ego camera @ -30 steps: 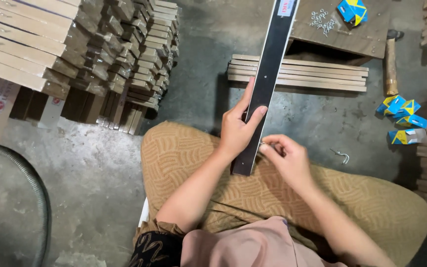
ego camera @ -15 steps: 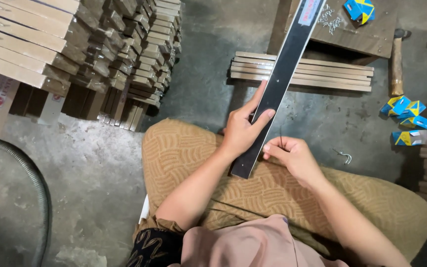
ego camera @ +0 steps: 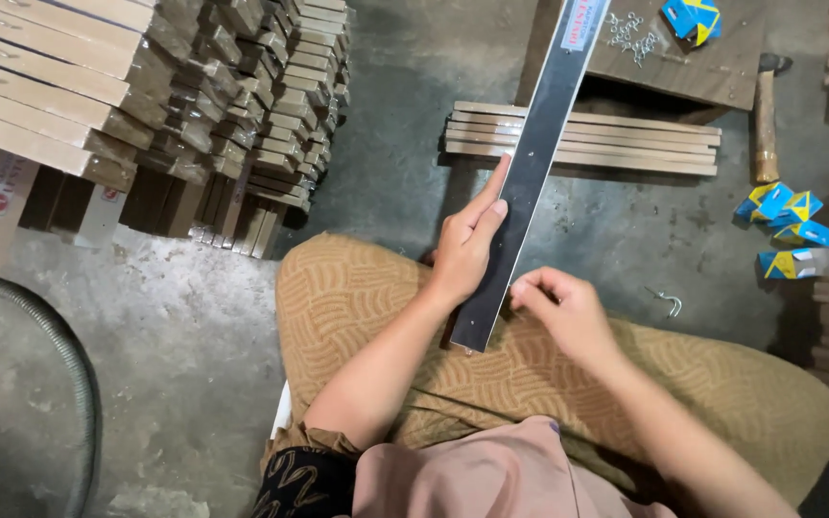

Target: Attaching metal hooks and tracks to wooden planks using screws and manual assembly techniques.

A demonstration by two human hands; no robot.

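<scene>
A: Status of the dark strip (ego camera: 528,173)?

B: It lies slantwise over the lap, near end on the patterned trousers (ego camera: 376,317). Left hand (ego camera: 467,240) grips its left edge, fingers laid along the face. Right hand (ego camera: 568,309) sits just right of the near end, fingertips pinched together, possibly on a small fitting; too small to tell.

A: Work done, work left?

B: Small fittings dot the strip's face. Beyond the strip: loose hooks (ego camera: 626,31) on a board, one hook (ego camera: 666,303) on the floor right of it. I judge it midway.
</scene>
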